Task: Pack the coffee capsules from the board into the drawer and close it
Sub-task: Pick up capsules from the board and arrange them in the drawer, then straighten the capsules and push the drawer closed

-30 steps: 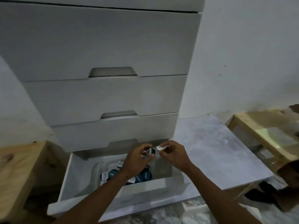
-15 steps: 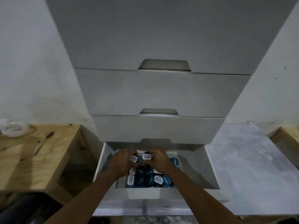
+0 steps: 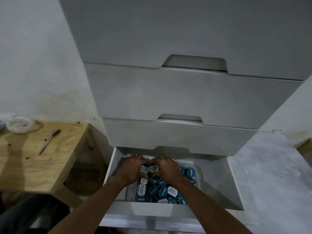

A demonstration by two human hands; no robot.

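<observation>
Here, both hands (image 3: 131,169) (image 3: 167,168) grip capsules (image 3: 144,169) near drawer's (image 3: 217,181) rear edge.

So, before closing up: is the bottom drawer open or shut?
Open. The bottom drawer is pulled out, its coffee capsules visible, left hand and right hand inside it.

The light is dim on a scuffed white wall (image 3: 42,65), with a tall grey chest of drawers (image 3: 185,98) standing against it. To its left sits a plywood table (image 3: 59,157), a knife (image 3: 49,141) lying on top near a white round object (image 3: 20,124).
</observation>
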